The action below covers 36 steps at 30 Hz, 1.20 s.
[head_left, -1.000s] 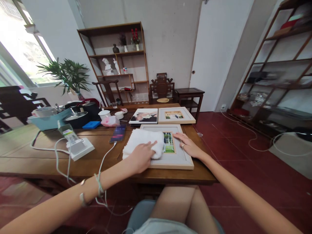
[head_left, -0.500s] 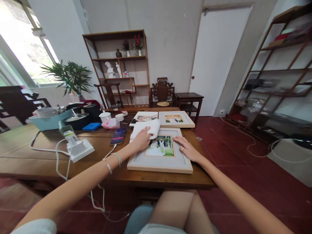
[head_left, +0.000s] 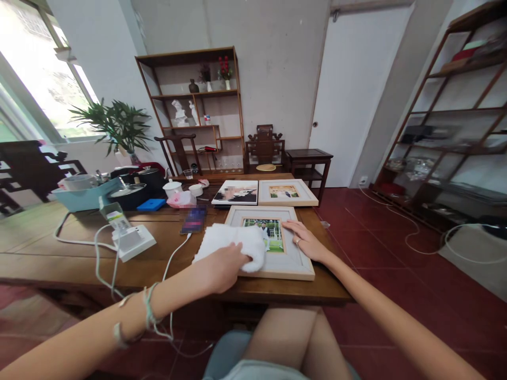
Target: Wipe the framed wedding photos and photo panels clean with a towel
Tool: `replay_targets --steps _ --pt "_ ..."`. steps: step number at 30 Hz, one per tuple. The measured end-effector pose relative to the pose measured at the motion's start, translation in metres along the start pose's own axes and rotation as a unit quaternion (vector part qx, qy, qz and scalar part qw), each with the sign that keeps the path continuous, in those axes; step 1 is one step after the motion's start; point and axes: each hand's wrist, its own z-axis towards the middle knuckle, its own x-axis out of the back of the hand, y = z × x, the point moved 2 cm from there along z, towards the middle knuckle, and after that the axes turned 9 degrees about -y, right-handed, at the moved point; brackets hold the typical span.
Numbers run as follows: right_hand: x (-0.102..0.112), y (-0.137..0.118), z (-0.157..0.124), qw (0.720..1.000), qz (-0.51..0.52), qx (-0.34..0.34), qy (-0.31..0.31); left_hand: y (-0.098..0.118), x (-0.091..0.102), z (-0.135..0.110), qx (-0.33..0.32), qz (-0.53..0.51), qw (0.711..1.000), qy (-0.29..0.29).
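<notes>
A light wooden picture frame [head_left: 284, 268] lies flat on the table, holding a photo [head_left: 274, 238] inside a pale mat. My left hand [head_left: 225, 265] grips a folded white towel [head_left: 232, 240] and rests it on the frame's left side, covering the left part of the photo. On the right border, my right hand [head_left: 308, 240] lies with fingers outstretched and a ring on one finger. Just behind are a second framed photo [head_left: 308, 191] and a photo panel [head_left: 236, 192], side by side.
A phone [head_left: 194, 218] on a white cable lies left of the frame. Farther left stand a white power strip [head_left: 138, 243], a blue box [head_left: 151, 204], a dark pot [head_left: 129, 196] and a light-blue bin [head_left: 81, 199]. The wooden table [head_left: 174, 282] ends close to my knees.
My left hand has drawn the towel toward me, from the frame's far left corner to its near left side, uncovering the photo panel behind. My right hand stays on the frame.
</notes>
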Motion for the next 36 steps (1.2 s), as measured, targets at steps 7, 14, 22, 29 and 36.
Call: replay_targets --steps 7,14,22,29,36 --pt "0.001 0.002 0.0 1.0 -0.005 0.003 -0.003 0.015 0.011 -0.02 0.022 -0.043 0.999 -0.009" --pt "0.002 0.0 0.0 1.0 -0.008 -0.013 -0.01 -0.027 -0.015 0.044 0.009 -0.032 0.992 0.12" --pt "0.001 0.003 0.0 1.0 0.009 -0.011 0.001 -0.06 -0.008 0.099 0.088 -0.028 0.981 0.172" --pt "0.003 0.0 0.0 1.0 0.0 -0.009 -0.011 -0.023 0.003 0.061 0.034 -0.021 0.996 0.084" --pt "0.002 0.001 -0.001 1.0 0.008 -0.004 0.005 0.034 0.019 -0.006 -0.073 -0.031 0.995 0.058"
